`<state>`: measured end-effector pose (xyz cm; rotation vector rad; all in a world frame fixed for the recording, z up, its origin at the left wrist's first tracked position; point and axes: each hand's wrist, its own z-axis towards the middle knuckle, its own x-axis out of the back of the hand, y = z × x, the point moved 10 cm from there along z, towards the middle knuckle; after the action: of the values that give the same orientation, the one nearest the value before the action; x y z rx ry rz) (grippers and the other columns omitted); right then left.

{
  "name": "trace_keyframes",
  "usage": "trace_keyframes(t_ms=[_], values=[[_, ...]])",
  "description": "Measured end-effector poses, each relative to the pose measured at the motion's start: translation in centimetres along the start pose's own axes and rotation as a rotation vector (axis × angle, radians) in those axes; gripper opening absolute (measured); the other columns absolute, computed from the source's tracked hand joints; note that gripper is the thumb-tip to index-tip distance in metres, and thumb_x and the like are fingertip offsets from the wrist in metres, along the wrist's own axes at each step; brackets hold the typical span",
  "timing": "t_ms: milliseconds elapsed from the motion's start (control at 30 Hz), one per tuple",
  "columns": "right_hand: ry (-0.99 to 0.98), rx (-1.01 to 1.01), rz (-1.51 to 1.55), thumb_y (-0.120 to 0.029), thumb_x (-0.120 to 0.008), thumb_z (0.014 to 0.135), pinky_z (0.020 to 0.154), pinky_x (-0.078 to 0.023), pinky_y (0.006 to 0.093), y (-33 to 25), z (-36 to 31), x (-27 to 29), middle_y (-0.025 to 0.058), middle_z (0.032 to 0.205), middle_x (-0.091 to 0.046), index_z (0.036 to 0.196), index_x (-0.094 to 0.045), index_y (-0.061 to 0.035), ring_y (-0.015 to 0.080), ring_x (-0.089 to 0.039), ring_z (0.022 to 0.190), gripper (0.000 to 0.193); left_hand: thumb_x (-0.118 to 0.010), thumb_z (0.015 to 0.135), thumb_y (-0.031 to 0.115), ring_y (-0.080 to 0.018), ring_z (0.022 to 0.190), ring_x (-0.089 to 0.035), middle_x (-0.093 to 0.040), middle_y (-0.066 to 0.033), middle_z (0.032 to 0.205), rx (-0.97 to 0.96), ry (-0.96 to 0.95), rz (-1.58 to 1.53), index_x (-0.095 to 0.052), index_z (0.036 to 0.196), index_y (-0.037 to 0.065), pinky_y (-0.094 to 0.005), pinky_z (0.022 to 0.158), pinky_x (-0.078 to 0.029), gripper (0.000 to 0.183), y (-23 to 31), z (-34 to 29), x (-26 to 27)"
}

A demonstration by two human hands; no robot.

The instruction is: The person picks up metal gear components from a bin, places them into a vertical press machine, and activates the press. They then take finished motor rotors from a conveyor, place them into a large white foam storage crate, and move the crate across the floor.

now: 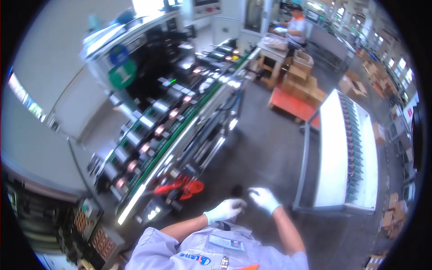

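Both my hands wear white gloves and are raised in front of my waist, a short gap apart. My left hand (pixel 223 210) is bent inward, its fingertips greyish and smeared by motion; whether anything is in them I cannot make out. To its right, my right hand (pixel 264 200) points its loosely bent fingers toward the left, with a dark gap at the fingertips and nothing visible held. Nearest on the left is a conveyor line (pixel 173 146) with a row of copper-coloured and silver parts. Red parts (pixel 180 186) stick out at the line's near end.
At the right stands a white rack (pixel 333 153) with a row of greenish pegs. Cardboard boxes (pixel 303 83) sit on an orange pallet (pixel 292 104) farther off. A co-worker (pixel 294 29) stands beyond at a bench. Crates of copper-coloured parts (pixel 103 243) are at the lower left.
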<state>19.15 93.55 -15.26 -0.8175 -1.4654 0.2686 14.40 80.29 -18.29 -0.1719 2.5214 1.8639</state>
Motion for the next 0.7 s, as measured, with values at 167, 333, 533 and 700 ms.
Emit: trace_keyframes(t_ms=[167,333,533,700], values=[[0.014,-0.376,0.06,-0.024,-0.062,0.093,0.083,-0.055,0.0395,16.2,3.6,11.0,0.0169,0.104,-0.075,0.117,-0.071,-0.004,0.0289,-0.072,0.091,0.033,-0.06,0.095,0.014,-0.0195,0.11,-0.065,-0.068,-0.0135,0.122,-0.139,0.149,0.233,-0.054,0.136,-0.001,-0.0338,0.095,-0.052,0.044,12.4,17.4,3.9],[0.051,-0.445,0.449,-0.014,-0.06,0.098,0.076,-0.055,0.0304,20.9,16.9,18.5,0.0116,0.098,-0.076,0.121,-0.069,0.0026,0.0158,-0.072,0.085,0.03,-0.068,0.095,0.029,-0.0261,0.133,-0.052,-0.048,-0.0218,0.148,-0.154,0.45,0.061,-0.03,0.154,-0.003,-0.0347,0.109,-0.043,0.077,19.3,29.7,13.6],[-0.226,-0.068,0.458,-0.02,-0.059,0.099,0.08,-0.052,0.0286,18.5,38.5,23.9,0.0087,0.097,-0.074,0.124,-0.067,0.0027,0.0111,-0.063,0.086,0.035,-0.071,0.092,0.034,-0.0303,0.142,-0.042,-0.04,-0.0258,0.153,-0.205,0.897,-0.024,-0.028,0.152,-0.008,-0.0376,0.116,-0.034,0.085,24.3,36.4,27.4],[-0.481,0.139,0.83,-0.017,-0.059,0.1,0.086,-0.054,0.0292,14.2,54.3,31.2,0.0077,0.108,-0.072,0.127,-0.064,0.0064,0.0135,-0.067,0.097,0.036,-0.066,0.095,0.031,-0.0213,0.122,-0.057,-0.061,-0.0162,0.132,-0.201,1.414,-0.141,-0.048,0.141,-0.008,-0.032,0.105,-0.042,0.063,29.8,34.6,38.8]])
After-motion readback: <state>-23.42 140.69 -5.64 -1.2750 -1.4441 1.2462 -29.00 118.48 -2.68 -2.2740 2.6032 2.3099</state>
